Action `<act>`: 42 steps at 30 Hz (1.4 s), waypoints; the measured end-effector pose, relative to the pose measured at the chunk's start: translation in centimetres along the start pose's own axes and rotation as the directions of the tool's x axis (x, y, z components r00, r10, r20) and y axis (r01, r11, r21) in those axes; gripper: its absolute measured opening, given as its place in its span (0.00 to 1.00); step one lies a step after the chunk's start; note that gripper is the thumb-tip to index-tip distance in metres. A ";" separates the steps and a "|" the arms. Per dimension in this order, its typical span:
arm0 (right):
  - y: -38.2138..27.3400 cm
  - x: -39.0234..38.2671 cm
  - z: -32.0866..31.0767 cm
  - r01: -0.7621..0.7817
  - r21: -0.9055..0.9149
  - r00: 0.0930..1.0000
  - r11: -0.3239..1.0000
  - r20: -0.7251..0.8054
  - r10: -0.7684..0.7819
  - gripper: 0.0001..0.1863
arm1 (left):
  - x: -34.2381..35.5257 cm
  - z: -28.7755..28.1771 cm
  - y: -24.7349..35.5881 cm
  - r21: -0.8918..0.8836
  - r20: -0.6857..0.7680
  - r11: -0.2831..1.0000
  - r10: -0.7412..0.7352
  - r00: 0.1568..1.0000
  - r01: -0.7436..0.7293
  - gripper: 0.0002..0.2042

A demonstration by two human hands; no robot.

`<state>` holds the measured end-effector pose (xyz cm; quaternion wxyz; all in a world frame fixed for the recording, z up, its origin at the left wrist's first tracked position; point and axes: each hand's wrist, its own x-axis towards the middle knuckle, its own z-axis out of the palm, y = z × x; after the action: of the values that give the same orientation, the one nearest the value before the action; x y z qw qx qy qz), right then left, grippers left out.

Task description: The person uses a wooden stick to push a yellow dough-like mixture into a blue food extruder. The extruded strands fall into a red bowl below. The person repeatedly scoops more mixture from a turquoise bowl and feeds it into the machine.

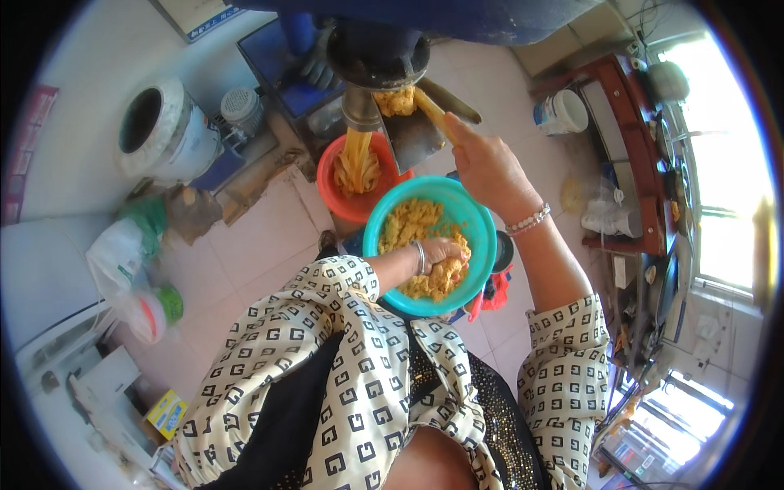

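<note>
Red plastic made up the basin [323,181] at left, where yellow strands [357,163] hung from a metal nozzle [359,109] and piled in folds. They looked soft, pliant and apt to stretch or tear, best supported from below with a spread palm; their lower ends were lost in the heap. Just right of the nozzle, a dough lump [397,102] sat at the machine's mouth above a metal tray [417,147], partly masked by the dark housing. Below, the teal basin [487,243] held crumbly dough [411,219], probably moist, moderately heavy and easily broken, best gathered by the handful. The left hand [443,251] was in it, its grip apparently curled around a clump, though the fingertips were hard to make out. Farther right, the right hand [492,174] had its grip closed around a pale stick [431,109], seemingly stiff and light, whose far end disappeared against the lump.
</note>
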<state>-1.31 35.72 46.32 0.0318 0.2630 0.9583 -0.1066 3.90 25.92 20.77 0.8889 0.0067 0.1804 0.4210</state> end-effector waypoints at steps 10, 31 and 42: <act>-3.2 1.1 0.5 0.049 -0.483 0.973 0.874 0.222 0.067 0.37 | 1.0 0.6 -0.7 0.333 -0.282 0.939 0.185 0.941 -0.084 0.40; -1.7 -3.3 -0.8 -0.046 -0.096 0.998 0.994 0.042 0.050 0.31 | -0.9 2.2 0.8 0.423 -0.123 0.905 0.014 0.992 0.040 0.33; -1.3 -1.8 0.2 -0.087 -0.160 0.991 0.983 0.083 0.102 0.35 | 2.7 -1.3 -0.9 0.646 -0.245 0.748 0.390 0.888 -0.151 0.10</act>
<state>-0.45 33.74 46.58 0.1009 0.2998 0.9477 -0.0417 5.66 27.16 18.53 0.7169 0.2414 0.4650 0.4600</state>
